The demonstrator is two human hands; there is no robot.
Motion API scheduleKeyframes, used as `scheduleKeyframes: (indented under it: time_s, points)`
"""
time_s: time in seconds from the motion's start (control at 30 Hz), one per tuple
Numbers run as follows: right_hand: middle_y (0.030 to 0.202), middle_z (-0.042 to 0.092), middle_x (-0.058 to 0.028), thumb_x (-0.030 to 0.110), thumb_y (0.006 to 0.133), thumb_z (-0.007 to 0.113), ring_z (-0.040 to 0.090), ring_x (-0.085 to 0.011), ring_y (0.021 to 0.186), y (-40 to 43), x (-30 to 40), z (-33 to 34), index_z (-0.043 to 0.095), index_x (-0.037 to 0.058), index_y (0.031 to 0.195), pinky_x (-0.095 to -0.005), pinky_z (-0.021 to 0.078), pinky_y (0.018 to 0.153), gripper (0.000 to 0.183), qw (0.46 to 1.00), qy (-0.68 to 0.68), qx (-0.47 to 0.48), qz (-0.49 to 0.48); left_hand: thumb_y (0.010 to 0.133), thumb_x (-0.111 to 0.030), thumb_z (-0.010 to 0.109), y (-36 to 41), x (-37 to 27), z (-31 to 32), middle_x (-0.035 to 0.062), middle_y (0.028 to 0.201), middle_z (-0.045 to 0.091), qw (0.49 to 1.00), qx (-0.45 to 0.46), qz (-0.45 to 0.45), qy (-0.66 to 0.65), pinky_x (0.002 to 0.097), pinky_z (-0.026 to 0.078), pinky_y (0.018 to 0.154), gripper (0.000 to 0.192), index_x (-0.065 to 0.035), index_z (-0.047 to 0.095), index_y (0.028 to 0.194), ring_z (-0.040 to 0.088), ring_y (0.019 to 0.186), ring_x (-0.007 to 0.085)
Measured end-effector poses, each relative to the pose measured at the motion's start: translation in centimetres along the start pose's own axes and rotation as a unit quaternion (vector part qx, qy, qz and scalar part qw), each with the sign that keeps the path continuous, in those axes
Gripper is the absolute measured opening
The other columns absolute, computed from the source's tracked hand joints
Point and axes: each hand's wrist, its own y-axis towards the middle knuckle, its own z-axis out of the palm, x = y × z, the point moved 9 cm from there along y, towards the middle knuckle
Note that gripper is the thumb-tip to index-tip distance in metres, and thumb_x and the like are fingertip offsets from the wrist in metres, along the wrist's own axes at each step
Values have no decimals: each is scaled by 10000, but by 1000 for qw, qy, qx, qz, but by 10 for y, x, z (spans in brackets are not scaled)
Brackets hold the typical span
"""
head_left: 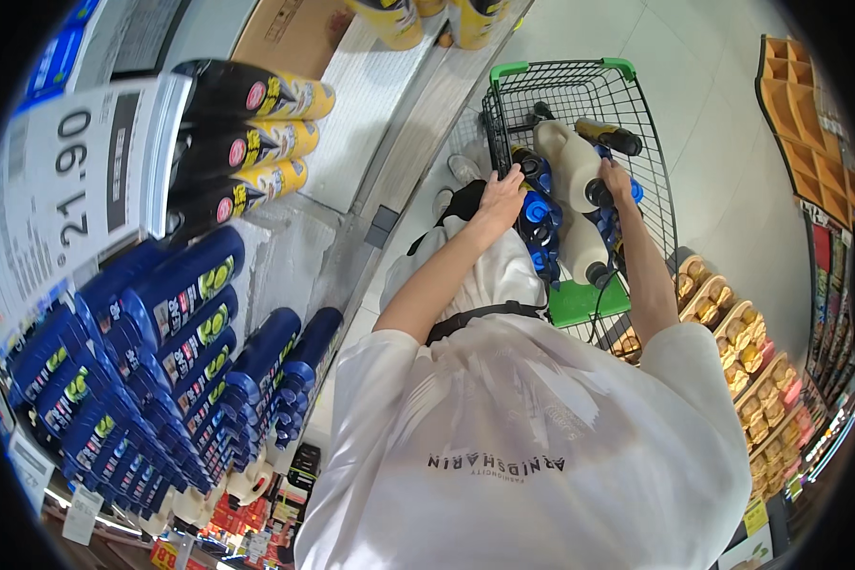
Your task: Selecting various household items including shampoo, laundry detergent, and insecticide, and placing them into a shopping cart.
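A black wire shopping cart (659, 135) with green corners stands before me, loaded with bottles. My left hand (502, 196) is at the cart's left side, beside dark bottles with blue caps (538, 208); its exact contact is unclear. Inside the cart, my right hand (616, 182) has bent fingers against or just beside a beige jug (566, 153) with a black cap. What those fingers hold is hidden. Nearer me lies a second beige jug (583, 242). A black-and-yellow bottle (605, 135) rests on its side near the far right of the cart.
Left, shelves carry rows of dark blue bottles (185, 306) and black-and-yellow bottles (256, 135), with a large price tag (78, 192) jutting out. Gold-wrapped packs (737, 328) are stacked right. Beyond them stands an orange compartment rack (791, 107). Pale floor tiles (705, 142) run between.
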Motion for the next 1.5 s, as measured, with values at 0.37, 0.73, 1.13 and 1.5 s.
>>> scheduleKeyframes:
  time_s: [0.37, 0.73, 1.13, 1.5]
  points:
    - [971, 642, -187, 134, 813, 619, 605, -368, 940, -169, 164, -1, 627, 27, 1095, -461, 460, 887, 302, 940, 52, -294, -166, 878, -159, 545, 2, -6, 40, 60, 1328, 529, 997, -17, -63, 37, 498, 378, 1040, 265, -90, 659, 1106, 332, 1398, 205]
    - [881, 679, -72, 561, 960, 465, 642, -154, 764, -234, 122, 100, 660, 23, 1009, -280, 508, 667, 575, 940, 325, 99, -12, 852, -207, 611, -41, -22, 31, -6, 1329, 516, 992, -55, -87, 68, 443, 429, 976, 284, -132, 701, 1110, 260, 1427, 178]
    - [991, 674, -210, 481, 995, 414, 653, -367, 911, -210, 84, 154, 605, 26, 1185, -453, 495, 782, 528, 966, 89, -99, -224, 858, -202, 587, -44, -35, 67, -50, 1306, 524, 985, -136, -104, 29, 479, 445, 938, 231, -181, 699, 1058, 227, 1429, 151]
    - [1065, 666, -240, 477, 1001, 382, 627, -415, 1027, -240, 90, 140, 570, 17, 1219, -458, 471, 857, 542, 975, 20, -40, -217, 824, -285, 642, -74, -57, 68, 31, 1345, 490, 992, -89, -80, 44, 493, 439, 900, 322, -267, 633, 1145, 161, 1460, 293]
